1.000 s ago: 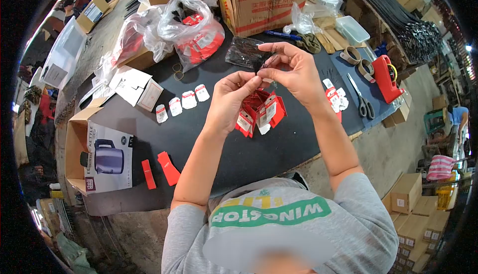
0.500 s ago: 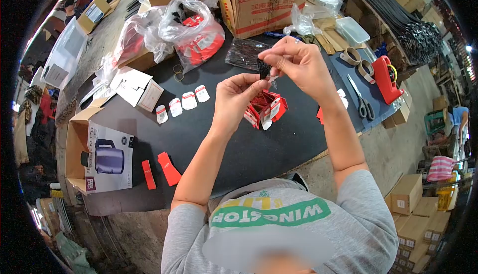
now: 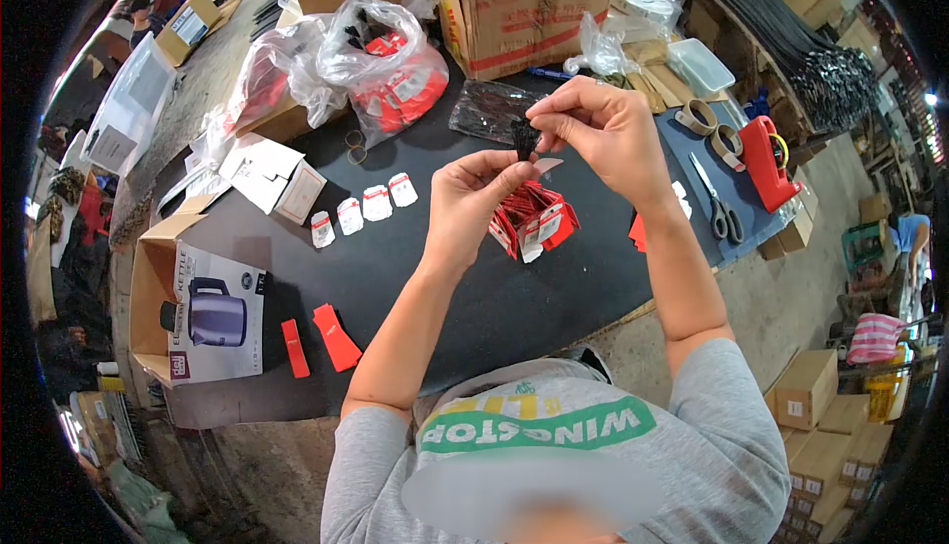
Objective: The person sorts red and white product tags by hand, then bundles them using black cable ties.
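Observation:
Between my two hands is a small bunch of black strings (image 3: 523, 139), held up above the table. My left hand (image 3: 474, 188) pinches its lower end between thumb and fingers. At the upper end, my right hand (image 3: 593, 129) has thumb and forefinger closed on the strings. Just under the hands lies a pile of red hang tags (image 3: 534, 220) with white labels, partly hidden by my left hand. A white tag (image 3: 376, 202) is in a row of several to the left. Behind the hands, a clear plastic packet (image 3: 486, 109) with dark contents lies flat.
Plastic bag (image 3: 395, 89) of red tags at the back, beside a large carton (image 3: 529, 20). Scissors (image 3: 722, 203), tape rolls (image 3: 697, 115) and a red tape dispenser (image 3: 766, 164) sit at the right. A kettle box (image 3: 217, 317) and red tag stacks (image 3: 336, 336) are at the left.
The hands stay close together on the black strings, with only a slight shift of the right hand to the right. The view has moved a little.

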### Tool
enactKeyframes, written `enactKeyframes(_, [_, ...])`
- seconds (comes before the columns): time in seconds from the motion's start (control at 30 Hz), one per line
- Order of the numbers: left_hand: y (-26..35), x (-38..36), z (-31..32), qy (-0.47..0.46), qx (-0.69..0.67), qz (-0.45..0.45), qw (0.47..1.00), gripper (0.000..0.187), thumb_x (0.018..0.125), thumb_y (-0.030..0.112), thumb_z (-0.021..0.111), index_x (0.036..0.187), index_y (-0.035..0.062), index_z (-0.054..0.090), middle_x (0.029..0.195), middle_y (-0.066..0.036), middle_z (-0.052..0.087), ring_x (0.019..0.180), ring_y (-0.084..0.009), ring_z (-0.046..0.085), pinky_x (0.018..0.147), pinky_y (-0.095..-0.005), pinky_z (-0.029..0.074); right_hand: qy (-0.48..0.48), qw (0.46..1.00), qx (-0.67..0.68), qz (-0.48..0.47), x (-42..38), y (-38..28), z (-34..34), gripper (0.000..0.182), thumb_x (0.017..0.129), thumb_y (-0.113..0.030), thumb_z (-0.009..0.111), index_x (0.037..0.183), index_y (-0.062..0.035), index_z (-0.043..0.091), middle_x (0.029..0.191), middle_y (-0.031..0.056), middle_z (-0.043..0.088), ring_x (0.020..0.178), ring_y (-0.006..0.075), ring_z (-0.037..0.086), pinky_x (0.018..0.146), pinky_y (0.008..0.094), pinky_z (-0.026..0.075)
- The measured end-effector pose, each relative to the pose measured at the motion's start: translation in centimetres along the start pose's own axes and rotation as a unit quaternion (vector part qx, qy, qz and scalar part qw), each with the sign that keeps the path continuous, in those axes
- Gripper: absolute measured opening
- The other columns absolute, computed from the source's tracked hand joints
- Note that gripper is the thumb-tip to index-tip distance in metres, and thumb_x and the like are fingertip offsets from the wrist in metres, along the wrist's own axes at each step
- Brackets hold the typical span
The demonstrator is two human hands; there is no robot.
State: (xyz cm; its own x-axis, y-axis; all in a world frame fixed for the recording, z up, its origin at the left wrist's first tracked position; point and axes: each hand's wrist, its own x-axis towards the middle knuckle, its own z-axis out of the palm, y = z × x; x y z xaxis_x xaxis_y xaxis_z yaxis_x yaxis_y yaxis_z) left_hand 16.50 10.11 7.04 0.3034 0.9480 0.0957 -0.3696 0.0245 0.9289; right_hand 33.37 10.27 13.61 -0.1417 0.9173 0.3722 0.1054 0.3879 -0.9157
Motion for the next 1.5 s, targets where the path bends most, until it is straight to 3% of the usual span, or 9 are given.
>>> enactKeyframes(0.3, [-0.6,0.1,0.1,0.022,-0.010,0.007,1.000,0.018,0.085,0.009,0.067,0.095,-0.0057,0.065,0.086,-0.010,0.069,0.075,-0.0100,0.064,0.066,-0.0214,0.051,-0.025,0.973,-0.191,-0.124,-0.4,0.1,0.7,0.010,0.081,0.008,0.061,0.087,0.0047,0.067,0.081,0.0071,0.061,0.067,0.0119,0.063,0.061,0.0214,0.051])
enactKeyframes(0.5, [-0.4,0.0,-0.3,0.032,-0.017,0.002,0.999,0.017,0.085,0.007,0.067,0.094,-0.0061,0.065,0.087,-0.011,0.069,0.077,-0.0111,0.065,0.067,-0.0214,0.052,0.018,0.959,-0.214,-0.183,0.5,-2.3,-0.7,0.039,0.088,0.008,0.043,0.124,-0.0005,0.054,0.124,0.0130,0.057,0.118,0.0232,0.052,0.101,0.0313,0.038])
enactKeyframes(0.6, [-0.2,0.0,-0.1,0.032,-0.023,0.015,0.999,0.017,0.084,0.007,0.067,0.094,-0.0061,0.065,0.088,-0.012,0.069,0.077,-0.0115,0.065,0.068,-0.0217,0.053,-0.117,0.909,-0.325,-0.232,-0.4,-0.9,0.5,0.065,0.069,0.015,0.043,0.132,0.0012,0.043,0.135,0.0207,0.045,0.130,0.0326,0.038,0.111,0.0375,0.027])
enactKeyframes(0.83, [-0.4,0.1,-0.2,0.029,-0.052,0.022,0.998,0.014,0.083,0.003,0.067,0.094,-0.0057,0.065,0.088,-0.013,0.069,0.079,-0.0135,0.066,0.069,-0.0232,0.053,-0.051,0.954,-0.236,-0.176,-1.2,-2.4,0.2,0.067,0.066,0.014,0.042,0.132,0.0006,0.044,0.132,0.0213,0.047,0.126,0.0348,0.042,0.108,0.0397,0.032])
enactKeyframes(0.9, [-0.7,0.1,-0.2,0.025,-0.067,0.045,0.996,0.013,0.083,0.002,0.067,0.094,-0.0049,0.064,0.087,-0.013,0.069,0.077,-0.0138,0.066,0.068,-0.0235,0.053,-0.154,0.918,-0.297,-0.215,-1.5,-1.3,0.0,0.070,0.065,0.015,0.042,0.133,-0.0018,0.044,0.132,0.0198,0.048,0.124,0.0346,0.044,0.106,0.0388,0.034])
enactKeyframes(1.1, [0.2,-0.8,-0.3,0.043,-0.009,0.023,0.999,0.011,0.085,0.000,0.063,0.095,-0.0056,0.063,0.088,-0.013,0.069,0.078,-0.0133,0.066,0.069,-0.0224,0.052,0.050,0.989,-0.123,-0.071,1.4,1.2,-9.3,0.033,0.084,-0.007,0.061,0.116,-0.0040,0.061,0.107,0.0132,0.066,0.098,0.0175,0.063,0.089,0.0280,0.046])
enactKeyframes(1.17, [0.3,-1.0,-0.5,0.025,0.045,0.016,0.999,0.012,0.086,0.001,0.062,0.095,-0.0062,0.062,0.088,-0.014,0.068,0.079,-0.0135,0.066,0.071,-0.0223,0.052,0.050,0.953,-0.291,0.072,1.7,6.1,-13.9,0.032,0.078,-0.014,0.070,0.108,-0.0031,0.066,0.097,0.0131,0.069,0.087,0.0162,0.065,0.081,0.0292,0.049])
enactKeyframes(1.4, [0.1,-1.4,-0.3,0.012,0.084,0.025,0.996,0.010,0.086,0.003,0.063,0.091,-0.0053,0.064,0.086,-0.011,0.068,0.080,-0.0129,0.065,0.074,-0.0238,0.051,0.004,0.828,-0.431,0.357,0.1,19.2,-17.8,0.044,0.060,-0.028,0.084,0.090,0.0008,0.068,0.090,0.0193,0.068,0.083,0.0288,0.067,0.075,0.0351,0.052])
enactKeyframes(1.5, [0.2,-1.3,-0.4,0.014,0.123,0.035,0.992,0.010,0.085,0.002,0.064,0.091,-0.0051,0.064,0.086,-0.009,0.066,0.082,-0.0132,0.064,0.075,-0.0240,0.050,0.060,0.797,-0.496,0.339,-0.3,23.2,-17.5,0.048,0.059,-0.030,0.085,0.087,0.0046,0.066,0.094,0.0239,0.066,0.089,0.0349,0.065,0.079,0.0397,0.052])
